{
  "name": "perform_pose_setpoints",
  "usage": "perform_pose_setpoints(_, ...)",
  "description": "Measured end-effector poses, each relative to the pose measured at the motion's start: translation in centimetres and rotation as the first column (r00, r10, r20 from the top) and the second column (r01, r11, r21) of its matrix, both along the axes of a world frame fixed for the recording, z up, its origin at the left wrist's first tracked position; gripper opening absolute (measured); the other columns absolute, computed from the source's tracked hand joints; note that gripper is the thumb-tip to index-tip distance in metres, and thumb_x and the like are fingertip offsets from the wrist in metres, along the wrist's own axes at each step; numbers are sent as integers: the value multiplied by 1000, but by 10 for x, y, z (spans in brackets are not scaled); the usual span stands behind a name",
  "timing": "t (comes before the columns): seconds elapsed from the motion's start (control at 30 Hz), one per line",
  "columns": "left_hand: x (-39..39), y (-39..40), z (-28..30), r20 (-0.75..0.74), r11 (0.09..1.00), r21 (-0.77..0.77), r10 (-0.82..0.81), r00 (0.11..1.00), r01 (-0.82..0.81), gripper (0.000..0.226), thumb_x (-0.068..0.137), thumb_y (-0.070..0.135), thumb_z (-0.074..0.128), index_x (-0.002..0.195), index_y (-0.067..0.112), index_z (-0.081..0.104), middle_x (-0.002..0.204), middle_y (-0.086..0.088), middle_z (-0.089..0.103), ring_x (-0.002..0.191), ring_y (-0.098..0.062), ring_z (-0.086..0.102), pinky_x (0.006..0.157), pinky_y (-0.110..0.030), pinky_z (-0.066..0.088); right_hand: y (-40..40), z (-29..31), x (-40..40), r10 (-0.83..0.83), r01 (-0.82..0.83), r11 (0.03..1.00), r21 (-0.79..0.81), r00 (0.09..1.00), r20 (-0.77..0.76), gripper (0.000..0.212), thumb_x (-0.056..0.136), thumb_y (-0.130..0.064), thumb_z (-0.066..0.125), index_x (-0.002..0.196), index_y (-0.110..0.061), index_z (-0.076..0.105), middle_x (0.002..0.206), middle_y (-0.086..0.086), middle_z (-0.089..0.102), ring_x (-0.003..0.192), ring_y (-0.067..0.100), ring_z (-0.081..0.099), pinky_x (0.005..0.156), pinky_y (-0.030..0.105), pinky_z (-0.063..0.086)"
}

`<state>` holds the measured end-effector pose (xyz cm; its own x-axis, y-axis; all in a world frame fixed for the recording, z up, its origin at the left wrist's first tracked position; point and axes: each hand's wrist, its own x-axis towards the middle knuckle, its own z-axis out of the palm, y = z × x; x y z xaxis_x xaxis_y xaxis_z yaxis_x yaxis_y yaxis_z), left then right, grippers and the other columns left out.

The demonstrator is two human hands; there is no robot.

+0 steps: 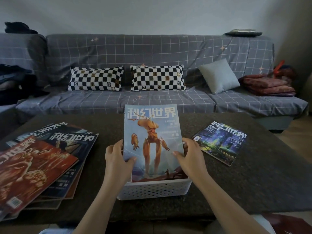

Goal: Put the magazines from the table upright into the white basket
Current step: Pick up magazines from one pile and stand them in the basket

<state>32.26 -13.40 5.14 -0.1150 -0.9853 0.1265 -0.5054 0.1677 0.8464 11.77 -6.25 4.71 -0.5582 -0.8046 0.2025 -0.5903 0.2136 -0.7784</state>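
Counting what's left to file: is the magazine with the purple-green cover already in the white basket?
No, the purple-green magazine lies flat on the table, right of the white basket.

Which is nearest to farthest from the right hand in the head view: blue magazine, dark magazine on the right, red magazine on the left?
From the right hand:
1. Blue magazine, gripped by both hands, standing in the basket.
2. Dark magazine, flat on the table, right.
3. Red magazine, atop the left pile.

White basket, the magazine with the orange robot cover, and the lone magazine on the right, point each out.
white basket [154, 190]: head view, perforated front wall.
orange robot magazine [152, 137]: head view, cover middle.
lone magazine [221, 142]: head view, cover middle.
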Motion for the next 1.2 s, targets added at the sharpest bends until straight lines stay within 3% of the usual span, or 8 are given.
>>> perform_pose_setpoints(0.13,-1,2,0,17,1000,5,1,1000,-1,68,85,21,70,143,22,36,147,-4,25,123,-23,45,94,-38,47,2,-3,0,-3,3,1000,-7,1000,13,53,82,-27,70,130,-21,47,132,2,43,114,18,51,93,35,50)
perform_pose_setpoints(0.3,-1,1,0,-9,999,-35,13,1000,-13,54,88,25,65,138,22,45,141,-4,35,85,-3,48,71,-16,43,1,-3,-2,-31,30,999,-27,999,-17,47,83,-30,68,125,-17,52,121,-1,51,103,10,50,82,22,45)
perform_pose_setpoints(0.37,-2,0,-1,-15,999,-37,13,1000,-14,53,89,27,65,138,22,46,140,-4,35,81,-1,46,72,-17,43,1,-3,-2,-33,33,999,-27,999,-28,46,83,-30,68,124,-15,53,117,-1,52,98,8,48,80,21,43)
perform_pose_setpoints(0.47,-4,4,1,-28,1000,-12,28,999,-28,54,89,29,64,139,21,44,141,-5,33,103,-10,49,85,-30,50,1,-3,-3,-26,25,999,-35,1000,-15,46,84,-30,67,125,-15,52,117,-2,51,98,8,48,79,20,41)
perform_pose_setpoints(0.57,-12,13,5,16,996,-65,70,997,-69,62,89,30,64,143,18,37,145,-7,30,129,-22,38,103,-42,43,2,-3,-3,8,-6,999,-54,999,36,47,86,-29,65,129,-17,50,120,0,50,103,11,50,74,15,41)
perform_pose_setpoints(0.8,-53,42,15,-48,981,-195,-1,999,-8,46,91,29,61,133,24,47,141,1,34,132,-17,30,107,-37,34,22,0,-15,18,-7,989,-148,997,73,45,89,-22,63,132,-17,50,101,-3,56,86,4,53,66,10,40)
perform_pose_setpoints(1.07,-145,71,26,-56,930,-247,-295,954,273,36,94,25,55,130,25,48,131,5,39,121,-8,38,96,-17,33,59,4,-80,-155,165,970,-180,985,71,32,89,-20,62,120,-16,59,92,-2,60,80,7,55,63,20,41)
perform_pose_setpoints(1.2,-204,77,27,-134,932,-96,-361,923,351,33,98,24,49,131,23,48,132,2,44,97,0,50,66,1,37,73,-3,-117,-228,238,959,-155,970,79,34,89,-26,61,121,-14,60,92,1,64,81,13,59,69,29,50)
